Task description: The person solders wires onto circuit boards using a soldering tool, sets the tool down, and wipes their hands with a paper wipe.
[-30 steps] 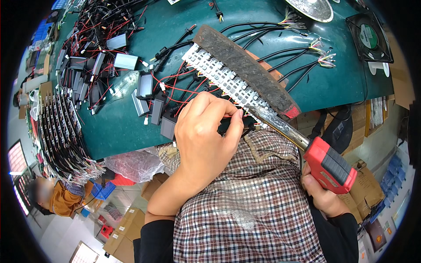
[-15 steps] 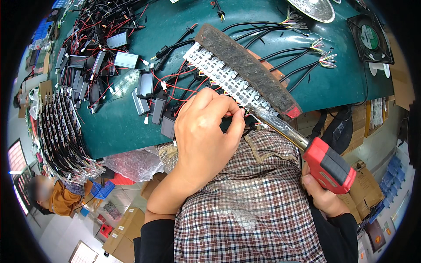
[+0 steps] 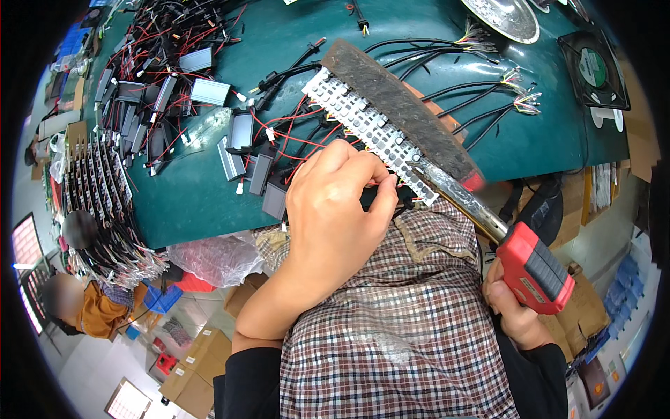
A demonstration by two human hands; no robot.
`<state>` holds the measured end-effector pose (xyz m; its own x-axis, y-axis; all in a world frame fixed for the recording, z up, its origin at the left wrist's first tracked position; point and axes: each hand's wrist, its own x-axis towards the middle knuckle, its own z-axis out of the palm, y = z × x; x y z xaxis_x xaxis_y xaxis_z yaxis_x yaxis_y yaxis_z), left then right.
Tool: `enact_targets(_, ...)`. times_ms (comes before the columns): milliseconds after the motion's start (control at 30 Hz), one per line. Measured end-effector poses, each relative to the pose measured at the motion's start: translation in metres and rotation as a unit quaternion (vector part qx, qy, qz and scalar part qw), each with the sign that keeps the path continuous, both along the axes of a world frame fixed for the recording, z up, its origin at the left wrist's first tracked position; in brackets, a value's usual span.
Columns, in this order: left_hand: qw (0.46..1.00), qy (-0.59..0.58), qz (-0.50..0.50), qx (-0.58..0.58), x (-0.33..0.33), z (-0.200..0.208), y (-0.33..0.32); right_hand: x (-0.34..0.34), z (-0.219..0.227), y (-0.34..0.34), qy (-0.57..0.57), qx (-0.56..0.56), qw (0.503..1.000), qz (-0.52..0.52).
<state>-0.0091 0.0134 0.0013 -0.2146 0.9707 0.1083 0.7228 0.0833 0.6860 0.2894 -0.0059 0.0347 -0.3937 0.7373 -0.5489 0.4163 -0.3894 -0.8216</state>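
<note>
My right hand (image 3: 513, 307) is wrapped round the grip of a red and black soldering gun (image 3: 534, 269). Its long metal barrel points up and left, with the tip at the near end of a panel of white circuit boards (image 3: 370, 129). That panel leans along a dark, worn block (image 3: 398, 98) with a red end. Close to the gun tip, my left hand (image 3: 338, 202) has thumb and forefinger pinched at the panel's near edge. What they pinch is too small to make out; thin coloured wires show beside the fingertips.
Grey metal housings (image 3: 241, 130) with red wires lie left of the panel, beside a tangled cable heap (image 3: 164, 42). Black cables (image 3: 453, 91) with stripped ends fan out behind the block. A metal dish (image 3: 509, 17) and a fan (image 3: 593, 66) are at the far right.
The whole view has shifted slightly. The soldering gun's tip has moved a little to the right, away from my left fingertips; my left hand keeps the same pinch.
</note>
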Motion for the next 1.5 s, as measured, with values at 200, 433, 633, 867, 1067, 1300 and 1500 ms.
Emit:
enact_targets(200,1.000,0.018,0.004,0.012,0.006,0.006,-0.004,-0.001,0.005,0.003,0.023,0.030,0.999,-0.016)
enact_targets(433,0.985,0.098,0.106,0.090,-0.043,0.021,-0.007,-0.015,0.001,0.003,0.096,-0.015,0.992,-0.081)
enact_targets(633,0.899,0.316,0.301,-0.039,-0.152,0.010,-0.038,-0.020,-0.002,0.004,0.120,-0.019,0.986,-0.116)
enact_targets(867,0.938,0.252,0.229,-0.068,-0.181,-0.003,-0.053,-0.022,-0.003,0.005,0.120,-0.010,0.987,-0.102)
enact_targets(1067,0.954,0.226,0.197,-0.016,-0.183,-0.014,-0.058,-0.023,0.000,0.005,0.105,0.001,0.989,-0.107)
enact_targets(1300,0.928,-0.064,0.322,0.174,-0.145,0.020,-0.053,-0.012,0.000,0.005,0.071,-0.004,0.996,-0.050)
enact_targets(1500,0.956,-0.004,0.246,0.162,-0.075,0.028,-0.036,-0.012,-0.005,0.003,0.077,0.027,0.995,-0.049)
